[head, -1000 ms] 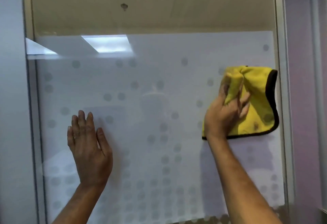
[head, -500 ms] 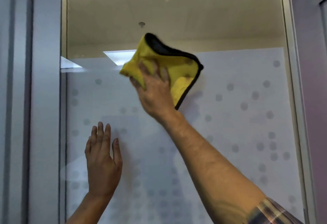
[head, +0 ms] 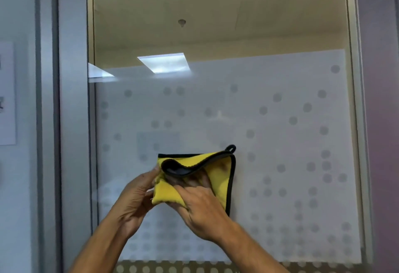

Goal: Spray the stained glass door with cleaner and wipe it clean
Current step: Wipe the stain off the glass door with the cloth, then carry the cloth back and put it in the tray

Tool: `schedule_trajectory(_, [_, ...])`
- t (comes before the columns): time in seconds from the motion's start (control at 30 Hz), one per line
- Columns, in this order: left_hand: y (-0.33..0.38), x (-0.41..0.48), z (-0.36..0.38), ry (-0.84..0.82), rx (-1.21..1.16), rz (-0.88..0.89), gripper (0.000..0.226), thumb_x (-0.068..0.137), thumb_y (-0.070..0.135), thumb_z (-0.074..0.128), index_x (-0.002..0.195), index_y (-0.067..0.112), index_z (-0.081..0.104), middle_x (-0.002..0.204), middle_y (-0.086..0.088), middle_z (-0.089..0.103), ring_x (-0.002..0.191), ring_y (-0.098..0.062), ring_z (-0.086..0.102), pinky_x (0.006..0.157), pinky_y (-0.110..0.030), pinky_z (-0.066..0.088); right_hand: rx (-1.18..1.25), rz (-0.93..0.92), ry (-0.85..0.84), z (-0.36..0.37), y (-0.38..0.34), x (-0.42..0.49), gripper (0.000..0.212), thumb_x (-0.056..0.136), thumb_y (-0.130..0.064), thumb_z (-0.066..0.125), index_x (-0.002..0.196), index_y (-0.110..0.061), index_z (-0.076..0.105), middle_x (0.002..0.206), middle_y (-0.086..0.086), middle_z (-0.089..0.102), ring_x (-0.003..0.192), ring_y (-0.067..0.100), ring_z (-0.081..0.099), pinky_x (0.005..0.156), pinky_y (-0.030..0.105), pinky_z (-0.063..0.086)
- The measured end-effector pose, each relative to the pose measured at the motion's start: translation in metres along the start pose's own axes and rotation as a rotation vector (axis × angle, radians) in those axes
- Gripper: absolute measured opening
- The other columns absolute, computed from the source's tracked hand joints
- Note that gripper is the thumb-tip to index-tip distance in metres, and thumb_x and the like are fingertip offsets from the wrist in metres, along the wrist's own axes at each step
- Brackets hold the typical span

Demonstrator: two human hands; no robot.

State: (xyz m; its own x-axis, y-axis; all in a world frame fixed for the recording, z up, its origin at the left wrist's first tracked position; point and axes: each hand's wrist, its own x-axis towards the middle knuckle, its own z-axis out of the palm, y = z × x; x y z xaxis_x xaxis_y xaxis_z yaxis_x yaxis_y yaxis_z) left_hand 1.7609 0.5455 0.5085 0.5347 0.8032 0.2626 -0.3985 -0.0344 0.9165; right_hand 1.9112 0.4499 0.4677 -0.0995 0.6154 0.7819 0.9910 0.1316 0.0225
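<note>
The glass door (head: 280,134) fills the view, frosted with grey dots below and clear above. In front of its lower middle I hold a yellow cloth (head: 218,173) with black edging and a small loop at its top right corner. My left hand (head: 136,201) pinches the cloth's left side. My right hand (head: 200,208) grips its lower part, fingers partly tucked into the fold. The cloth is bunched and folded over, showing a dark grey inner face. No spray bottle is visible.
A grey metal frame (head: 73,121) borders the glass on the left, and another frame post (head: 356,121) on the right. A paper notice (head: 7,93) hangs on the left wall. A purple wall (head: 384,121) lies at the right.
My right hand brought the cloth down from the upper glass to the lower middle. My left hand left the glass and took hold of the cloth's left side.
</note>
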Motion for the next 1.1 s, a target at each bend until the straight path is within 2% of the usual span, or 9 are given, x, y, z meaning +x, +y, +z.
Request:
schedule_trajectory(0.17, [-0.013, -0.031, -0.011, -0.164, -0.048, -0.254, 0.043, 0.087, 0.015, 0.068, 0.126, -0.003, 0.068, 0.128, -0.029, 0.069, 0.123, -0.041, 0.065, 0.109, -0.052, 0.048, -0.089, -0.081, 0.006, 0.005, -0.022, -0.043, 0.049, 0.104, -0.050, 0.043, 0.148, -0.028, 0.044, 0.128, -0.013, 0.067, 0.106, 0.011, 0.053, 0.105, 0.068, 0.039])
schedule_trajectory(0.3, [-0.024, -0.061, -0.021, -0.129, -0.133, -0.375, 0.035, 0.083, 0.007, 0.065, 0.115, -0.006, 0.070, 0.110, -0.031, 0.074, 0.090, -0.037, 0.076, 0.088, -0.050, 0.061, -0.086, -0.119, -0.078, 0.014, -0.051, -0.073, 0.062, 0.094, -0.043, 0.058, 0.151, -0.028, 0.039, 0.141, -0.014, 0.060, 0.122, 0.008, 0.043, 0.103, 0.073, 0.039])
schedule_trajectory(0.4, [-0.029, -0.087, -0.045, -0.092, -0.165, -0.430, 0.035, 0.083, 0.010, 0.068, 0.116, -0.003, 0.071, 0.107, -0.029, 0.075, 0.089, -0.037, 0.077, 0.088, -0.055, 0.061, 0.047, -0.091, -0.210, 0.015, -0.084, -0.085, 0.065, 0.099, -0.062, 0.046, 0.156, -0.034, 0.033, 0.162, -0.017, 0.038, 0.146, 0.010, 0.033, 0.117, 0.066, 0.019])
schedule_trajectory(0.5, [-0.029, -0.116, -0.084, -0.045, -0.178, -0.459, 0.046, 0.090, 0.016, 0.070, 0.133, -0.001, 0.065, 0.132, -0.029, 0.067, 0.124, -0.044, 0.064, 0.109, -0.064, 0.047, 0.203, -0.081, -0.121, 0.022, -0.116, -0.098, 0.070, 0.089, -0.077, 0.051, 0.148, -0.039, 0.046, 0.160, -0.029, 0.033, 0.149, 0.004, 0.031, 0.126, 0.042, 0.007])
schedule_trajectory(0.57, [-0.023, -0.137, -0.112, -0.004, -0.196, -0.454, 0.048, 0.092, 0.018, 0.068, 0.136, 0.000, 0.063, 0.137, -0.028, 0.064, 0.132, -0.046, 0.058, 0.112, -0.065, 0.043, 0.427, 0.102, 0.098, 0.029, -0.145, -0.106, 0.058, 0.088, -0.071, 0.059, 0.136, -0.039, 0.059, 0.148, -0.034, 0.047, 0.144, 0.001, 0.038, 0.126, 0.031, 0.016])
schedule_trajectory(0.7, [-0.001, -0.189, -0.173, 0.127, -0.180, -0.388, 0.047, 0.087, 0.021, 0.071, 0.129, 0.001, 0.068, 0.121, -0.027, 0.073, 0.110, -0.044, 0.071, 0.093, -0.056, 0.056, 0.822, 0.744, 0.489, 0.052, -0.220, -0.118, 0.040, 0.082, -0.042, 0.082, 0.118, -0.037, 0.065, 0.124, -0.013, 0.070, 0.122, 0.005, 0.061, 0.109, 0.041, 0.048])
schedule_trajectory(0.87, [0.029, -0.270, -0.253, 0.215, -0.164, -0.412, 0.051, 0.082, 0.026, 0.074, 0.127, 0.002, 0.070, 0.127, -0.025, 0.071, 0.120, -0.042, 0.067, 0.107, -0.058, 0.049, 1.591, 1.238, -0.245, 0.078, -0.314, -0.122, 0.087, 0.082, -0.040, 0.082, 0.155, -0.018, 0.040, 0.142, 0.008, 0.061, 0.132, 0.026, 0.059, 0.113, 0.051, 0.044])
schedule_trajectory(0.97, [0.041, -0.320, -0.302, 0.249, -0.177, -0.463, 0.050, 0.083, 0.027, 0.073, 0.127, 0.002, 0.071, 0.128, -0.025, 0.071, 0.115, -0.041, 0.070, 0.106, -0.058, 0.049, 1.998, 1.206, -0.478, 0.091, -0.374, -0.129, 0.053, 0.094, -0.030, 0.070, 0.139, -0.005, 0.061, 0.138, 0.020, 0.065, 0.131, 0.035, 0.061, 0.116, 0.062, 0.039])
schedule_trajectory(1.1, [0.062, -0.384, -0.360, 0.330, -0.193, -0.491, 0.047, 0.083, 0.028, 0.071, 0.121, 0.001, 0.073, 0.125, -0.027, 0.071, 0.105, -0.040, 0.074, 0.103, -0.058, 0.050, 2.060, 1.277, -0.580, 0.103, -0.444, -0.136, 0.042, 0.094, -0.020, 0.070, 0.132, -0.002, 0.067, 0.136, 0.023, 0.066, 0.129, 0.038, 0.062, 0.114, 0.066, 0.038])
